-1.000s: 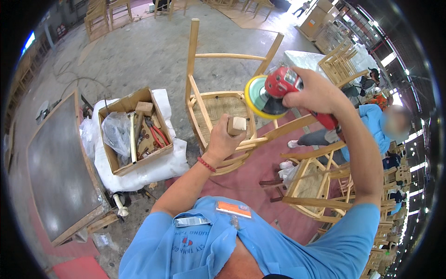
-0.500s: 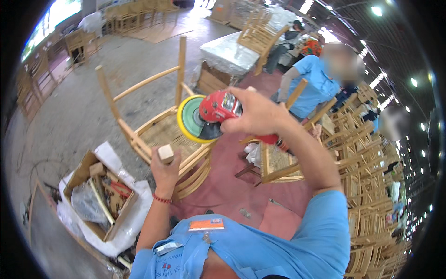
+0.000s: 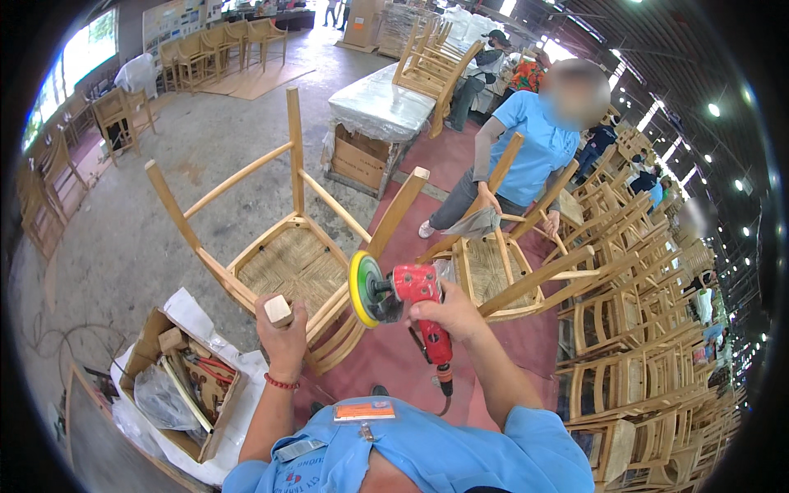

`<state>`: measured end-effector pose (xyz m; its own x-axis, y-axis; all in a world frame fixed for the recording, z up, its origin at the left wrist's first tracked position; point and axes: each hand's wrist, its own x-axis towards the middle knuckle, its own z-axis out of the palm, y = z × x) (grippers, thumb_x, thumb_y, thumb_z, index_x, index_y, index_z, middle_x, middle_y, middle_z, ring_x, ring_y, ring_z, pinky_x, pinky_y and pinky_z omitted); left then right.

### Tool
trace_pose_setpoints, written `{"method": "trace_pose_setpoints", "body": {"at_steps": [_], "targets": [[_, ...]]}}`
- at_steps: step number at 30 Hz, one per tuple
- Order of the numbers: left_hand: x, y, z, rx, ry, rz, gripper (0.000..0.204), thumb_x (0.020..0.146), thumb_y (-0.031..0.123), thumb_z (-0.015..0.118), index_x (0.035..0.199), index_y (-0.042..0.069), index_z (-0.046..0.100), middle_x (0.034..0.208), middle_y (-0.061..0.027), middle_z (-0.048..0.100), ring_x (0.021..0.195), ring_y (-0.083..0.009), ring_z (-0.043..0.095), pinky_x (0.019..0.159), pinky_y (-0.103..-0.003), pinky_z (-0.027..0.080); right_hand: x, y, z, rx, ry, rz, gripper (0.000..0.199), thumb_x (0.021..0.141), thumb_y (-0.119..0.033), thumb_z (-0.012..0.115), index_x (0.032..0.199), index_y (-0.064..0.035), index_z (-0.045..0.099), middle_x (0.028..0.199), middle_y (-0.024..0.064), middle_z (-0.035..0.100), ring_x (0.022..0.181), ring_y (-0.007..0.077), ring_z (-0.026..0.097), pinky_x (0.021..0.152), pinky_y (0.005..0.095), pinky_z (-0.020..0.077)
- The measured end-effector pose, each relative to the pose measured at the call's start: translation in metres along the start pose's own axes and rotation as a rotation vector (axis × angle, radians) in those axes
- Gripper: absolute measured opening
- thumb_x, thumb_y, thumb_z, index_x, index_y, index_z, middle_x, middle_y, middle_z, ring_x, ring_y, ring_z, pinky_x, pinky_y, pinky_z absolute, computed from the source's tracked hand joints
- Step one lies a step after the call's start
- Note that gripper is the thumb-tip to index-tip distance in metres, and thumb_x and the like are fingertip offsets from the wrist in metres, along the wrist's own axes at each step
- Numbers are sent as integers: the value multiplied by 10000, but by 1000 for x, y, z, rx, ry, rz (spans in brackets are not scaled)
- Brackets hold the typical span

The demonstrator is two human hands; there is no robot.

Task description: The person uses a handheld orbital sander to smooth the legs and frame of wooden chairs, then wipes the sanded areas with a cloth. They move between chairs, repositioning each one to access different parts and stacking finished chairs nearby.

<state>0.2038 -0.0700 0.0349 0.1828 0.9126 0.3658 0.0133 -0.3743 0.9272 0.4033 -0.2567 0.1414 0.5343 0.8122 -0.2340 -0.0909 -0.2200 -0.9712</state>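
An upturned wooden chair (image 3: 283, 255) with a woven seat lies in front of me, its legs pointing up. My left hand (image 3: 283, 337) grips one chair leg end at the near side. My right hand (image 3: 444, 312) holds a red power sander (image 3: 415, 300) with a yellow-green disc (image 3: 360, 289), raised just right of the chair and close to the leg that rises at the right.
A cardboard box of tools (image 3: 181, 386) on white plastic sits at my lower left. A person in a blue shirt (image 3: 526, 152) wipes another chair (image 3: 501, 271) to the right. Stacked chairs (image 3: 649, 353) fill the right side. A wrapped table (image 3: 374, 111) stands behind.
My view has swung right and upward. The sander has dropped lower and moved right of the chair. My left hand keeps its hold on the chair leg.
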Motion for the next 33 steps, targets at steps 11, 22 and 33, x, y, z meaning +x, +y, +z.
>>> {"method": "trace_pose_setpoints", "body": {"at_steps": [11,22,33], "targets": [[0,-1,-1,28,-3,14,309,819,42,755,1044,39,543,877,-62,603,796,-145,589,732,-291,496,2,74,10,163,-204,138,322,725,-141,775,998,-28,648,900,55,669,804,152,640,762,321,532],[-2,-4,-1,-10,0,20,294,824,28,744,1034,41,539,881,-54,586,789,-141,573,722,-286,489,-6,123,11,193,-261,280,455,735,-88,770,1164,-72,616,936,15,648,797,121,614,737,306,522],[0,-2,-1,34,19,42,289,813,35,745,1019,40,543,849,-69,601,771,-157,596,715,-305,500,-13,126,11,167,-219,308,408,719,-63,771,1099,-45,622,920,45,668,789,147,639,738,320,537]]}}
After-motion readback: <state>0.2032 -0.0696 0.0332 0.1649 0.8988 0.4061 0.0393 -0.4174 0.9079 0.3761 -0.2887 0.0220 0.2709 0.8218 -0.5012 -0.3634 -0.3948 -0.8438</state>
